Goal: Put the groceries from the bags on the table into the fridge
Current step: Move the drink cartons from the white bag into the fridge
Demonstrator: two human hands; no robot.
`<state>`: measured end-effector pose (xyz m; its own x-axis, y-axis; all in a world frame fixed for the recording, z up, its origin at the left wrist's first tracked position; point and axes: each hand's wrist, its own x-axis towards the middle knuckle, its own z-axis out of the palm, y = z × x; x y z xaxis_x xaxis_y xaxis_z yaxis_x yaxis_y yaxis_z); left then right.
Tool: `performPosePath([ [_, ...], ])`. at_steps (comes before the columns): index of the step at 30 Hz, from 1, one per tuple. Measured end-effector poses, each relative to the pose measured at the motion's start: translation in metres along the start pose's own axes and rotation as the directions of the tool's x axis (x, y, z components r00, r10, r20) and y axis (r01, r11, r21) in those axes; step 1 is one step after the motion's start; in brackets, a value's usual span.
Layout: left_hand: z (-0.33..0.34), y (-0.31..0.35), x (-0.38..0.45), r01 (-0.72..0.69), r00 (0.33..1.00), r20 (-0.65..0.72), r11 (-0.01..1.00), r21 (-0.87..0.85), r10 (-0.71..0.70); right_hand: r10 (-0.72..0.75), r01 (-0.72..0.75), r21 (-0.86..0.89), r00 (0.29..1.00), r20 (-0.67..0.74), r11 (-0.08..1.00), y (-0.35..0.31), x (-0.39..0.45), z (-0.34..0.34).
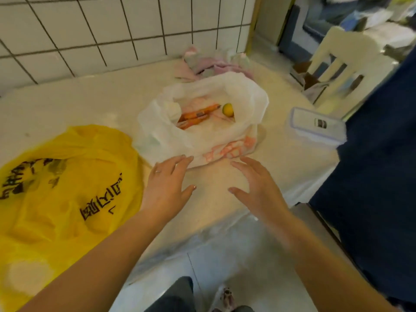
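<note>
Right in the middle of the frame sits a white bag (198, 122) on the desk (78, 102), mouth wide open, so you can see straight in: a few orange carrots (195, 115) lying across each other and a small yellow-green fruit (227, 109) just to their right. Red print runs along the bag's near edge.

Both hands are spread open with nothing in them. The left hand (166, 188) hovers just below the bag, fingertips right at its near edge, though I can't tell if they actually touch the plastic. It has a ring on one finger. The right hand (258, 185) is a bit lower right of the bag, fingers splayed, over bare desk.

Lower left is filled by a big yellow bag (63, 194) with black lettering, lumpy with stuff I can't make out through the plastic. Over on the right edge of the desk there's a clear plastic box (317, 127) with a lid. Crumpled pinkish cloth (211, 64) is bunched behind the white bag against the tiled wall (112, 30), and a white chair (344, 64) stands upper right.
</note>
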<state>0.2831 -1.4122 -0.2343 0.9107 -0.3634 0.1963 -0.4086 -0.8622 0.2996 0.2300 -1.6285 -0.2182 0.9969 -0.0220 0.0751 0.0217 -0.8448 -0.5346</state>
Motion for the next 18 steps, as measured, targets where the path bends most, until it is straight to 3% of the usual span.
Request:
performPosePath([
  [4,0.007,0.006,0.028,0.102,0.995,-0.021,0.995,0.011,-0.102,-0.142,0.141,0.029,0.990,0.007,0.990,0.015,0.054,-0.005],
  [8,0.016,-0.001,0.060,0.159,0.986,-0.062,0.987,0.011,-0.158,-0.170,0.168,0.057,0.985,0.026,0.984,0.024,0.103,-0.004],
  [18,0.023,-0.020,0.131,0.198,0.975,-0.110,0.980,0.035,-0.193,-0.329,0.334,-0.024,0.936,0.122,0.942,0.028,0.205,-0.006],
])
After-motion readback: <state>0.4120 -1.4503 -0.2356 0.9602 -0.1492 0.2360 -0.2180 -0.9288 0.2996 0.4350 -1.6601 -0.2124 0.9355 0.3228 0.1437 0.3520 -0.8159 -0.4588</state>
